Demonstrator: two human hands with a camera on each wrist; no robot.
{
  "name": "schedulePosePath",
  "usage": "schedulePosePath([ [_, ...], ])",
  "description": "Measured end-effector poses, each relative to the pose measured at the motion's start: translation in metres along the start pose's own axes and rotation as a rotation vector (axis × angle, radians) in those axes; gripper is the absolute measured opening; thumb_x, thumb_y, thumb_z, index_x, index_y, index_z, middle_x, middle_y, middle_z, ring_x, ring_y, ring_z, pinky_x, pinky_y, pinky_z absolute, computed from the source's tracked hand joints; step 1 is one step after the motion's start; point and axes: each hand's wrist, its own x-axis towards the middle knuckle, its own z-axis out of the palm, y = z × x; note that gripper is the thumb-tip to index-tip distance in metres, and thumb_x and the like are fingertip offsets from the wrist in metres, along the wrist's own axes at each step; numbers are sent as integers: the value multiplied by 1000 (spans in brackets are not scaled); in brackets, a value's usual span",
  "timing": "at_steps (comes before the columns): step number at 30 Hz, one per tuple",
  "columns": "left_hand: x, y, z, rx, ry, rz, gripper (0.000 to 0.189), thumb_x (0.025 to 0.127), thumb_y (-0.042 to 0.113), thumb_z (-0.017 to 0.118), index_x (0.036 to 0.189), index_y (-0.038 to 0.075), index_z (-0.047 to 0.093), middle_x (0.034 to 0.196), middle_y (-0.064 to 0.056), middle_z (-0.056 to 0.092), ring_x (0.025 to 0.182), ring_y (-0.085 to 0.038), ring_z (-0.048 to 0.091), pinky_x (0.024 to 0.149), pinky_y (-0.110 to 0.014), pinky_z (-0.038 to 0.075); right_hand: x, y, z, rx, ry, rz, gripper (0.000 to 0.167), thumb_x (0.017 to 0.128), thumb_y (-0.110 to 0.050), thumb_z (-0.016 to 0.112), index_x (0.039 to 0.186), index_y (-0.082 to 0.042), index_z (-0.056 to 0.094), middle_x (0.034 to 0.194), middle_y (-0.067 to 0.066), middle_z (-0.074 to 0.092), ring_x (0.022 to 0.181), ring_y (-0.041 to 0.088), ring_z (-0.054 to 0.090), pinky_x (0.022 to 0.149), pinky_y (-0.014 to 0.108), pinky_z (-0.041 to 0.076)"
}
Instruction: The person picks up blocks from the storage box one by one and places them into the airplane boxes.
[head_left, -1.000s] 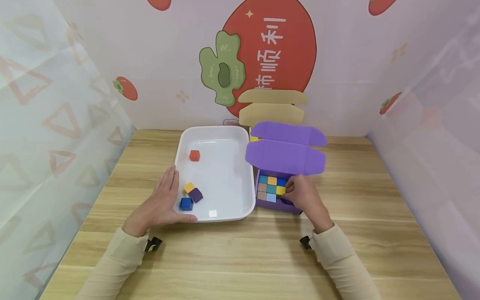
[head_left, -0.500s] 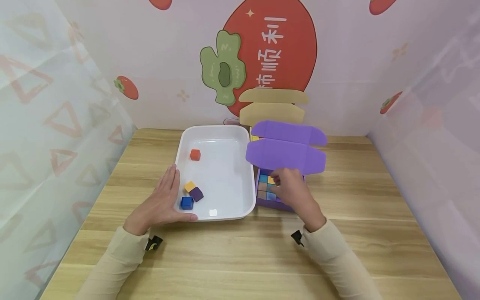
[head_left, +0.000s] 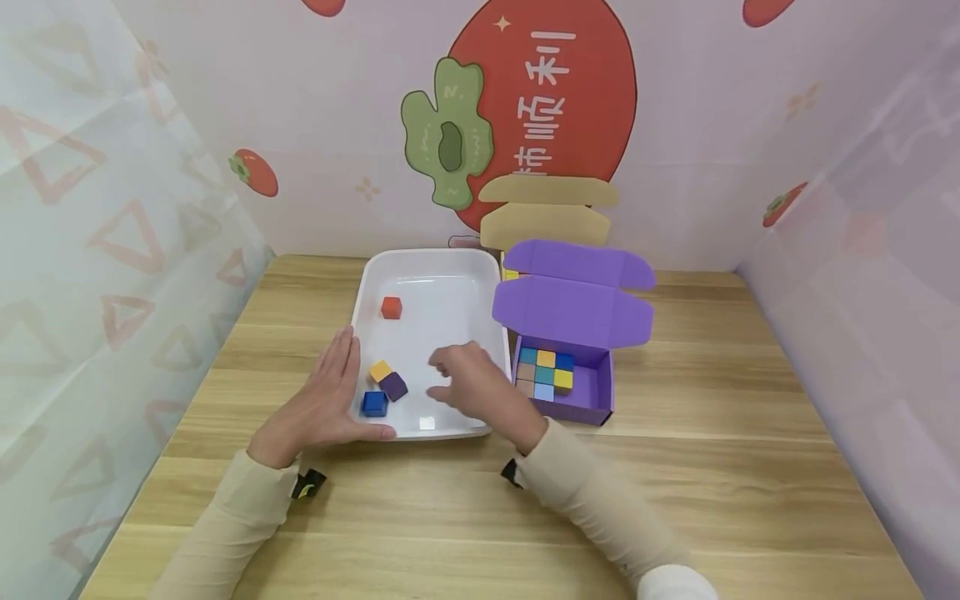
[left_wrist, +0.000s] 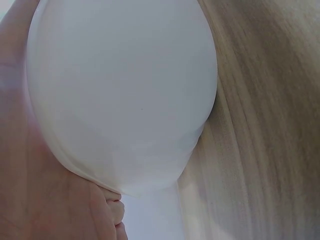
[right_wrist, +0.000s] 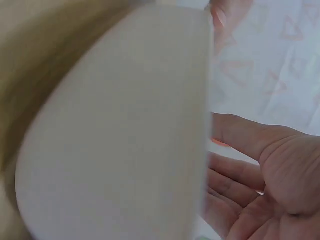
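My left hand (head_left: 324, 408) rests against the near left corner of the white tray (head_left: 491, 421), fingers straight along its side and thumb along the front rim. Over the tray's right half is my right hand (head_left: 476, 383), thumb and fingers apart with nothing seen between them. An orange-yellow cube (head_left: 380, 372), a dark purple cube (head_left: 393, 387) and a blue cube (head_left: 374, 404) lie close together near the left hand. Farther back in the tray sits a red cube (head_left: 392, 307). In the right wrist view, the tray wall (right_wrist: 120, 130) hides the right fingertips.
Right of the tray stands a purple box (head_left: 600, 383), lid up, with several coloured cubes in rows and bare floor at its right. Behind it is a yellow box with a raised lid (head_left: 543, 225), mostly hidden. A printed cloth (head_left: 330, 125) hangs behind the wooden table (head_left: 720, 417).
My right hand has left the purple box and moved left over the tray, bringing the box's cubes into sight. The left hand stays on the tray.
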Motion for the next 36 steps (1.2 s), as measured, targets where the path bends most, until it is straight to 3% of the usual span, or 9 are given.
schedulePosePath([
  [5,1,1,-1,1,9,15,152,71,81,77,166,-8,-3,176,-25,-14,164,-47,-6,130,-71,8,23,-12,26,-7,7,-17,40,91,-20,86,126,-3,76,113,10,80,98,19,73,90,29,63],
  [10,2,0,0,4,19,28,151,72,80,77,165,-8,-3,176,-26,-14,164,-47,-6,130,-71,9,40,-15,46,-1,32,60,42,89,-23,87,125,-5,76,108,6,79,88,14,65,87,25,60],
  [13,1,0,0,5,19,35,152,72,80,77,165,-9,-3,176,-26,-14,164,-47,-6,130,-71,9,45,-17,54,12,33,102,41,89,-24,88,124,-5,77,106,5,79,86,13,62,83,23,58],
  [21,1,-1,0,-1,33,45,152,72,78,79,164,-11,-2,176,-27,-13,164,-47,-7,130,-72,10,48,-22,61,3,59,76,29,89,-21,87,111,-5,78,98,4,80,77,8,64,74,18,55],
  [28,0,-1,3,-5,12,36,152,72,78,79,165,-10,-3,175,-27,-16,164,-47,-7,130,-71,9,36,-15,48,29,52,81,26,90,-19,86,110,-5,80,99,3,79,78,10,63,74,19,55],
  [36,-1,-1,1,-5,6,29,154,72,79,79,165,-8,-8,175,-25,-19,164,-46,-10,131,-68,8,3,7,-4,101,15,52,35,90,-18,86,121,-3,78,111,9,80,94,14,73,89,28,63],
])
